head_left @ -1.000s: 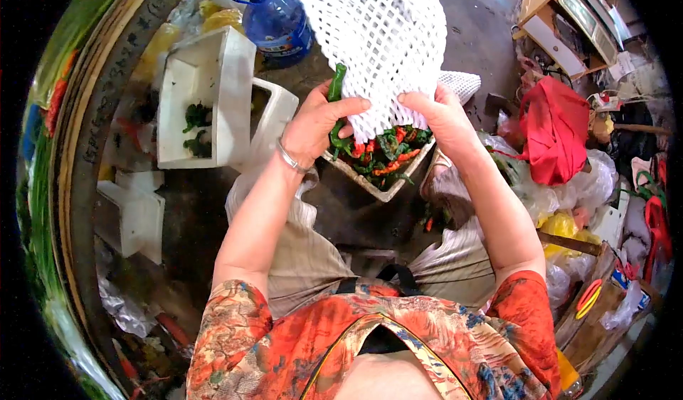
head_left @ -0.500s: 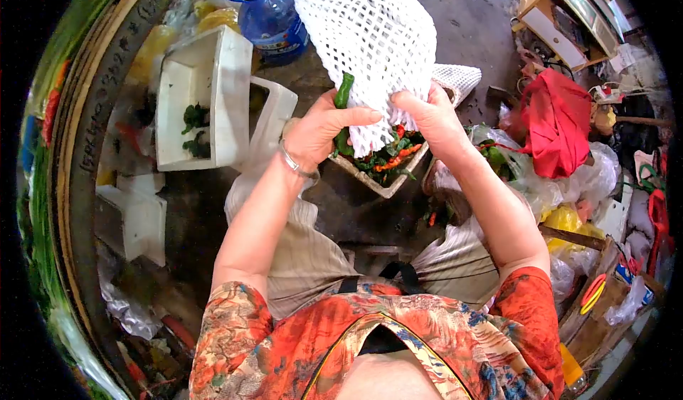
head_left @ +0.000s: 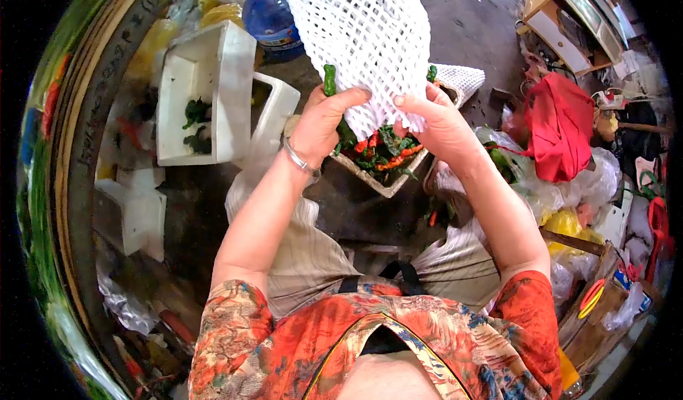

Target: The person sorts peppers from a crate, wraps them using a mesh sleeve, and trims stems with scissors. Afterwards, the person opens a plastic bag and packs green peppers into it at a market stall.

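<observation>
Both hands grip the lower edge of a white foam net (head_left: 363,33), which hangs up and away from me. My left hand (head_left: 321,121) pinches its left side under the thumb, and a green pepper (head_left: 329,81) sticks up beside that hand's fingers. On the right side, my right hand (head_left: 442,121) has its thumb over the netting, its other fingers mostly hidden behind. Below the net stands a foam box (head_left: 386,189) holding red and green peppers (head_left: 384,154). Part of the box is covered by the net and hands.
To the left are a white foam box (head_left: 238,101) with dark green bits inside and a blue bottle (head_left: 272,23). More white netting (head_left: 461,78) lies behind my right hand. A red bag (head_left: 558,126), plastic bags and a wooden cabinet (head_left: 555,30) fill the right side.
My hands have moved slightly apart, and the net's lower edge is spread wider and raised a little. More of the peppers in the box show beneath it.
</observation>
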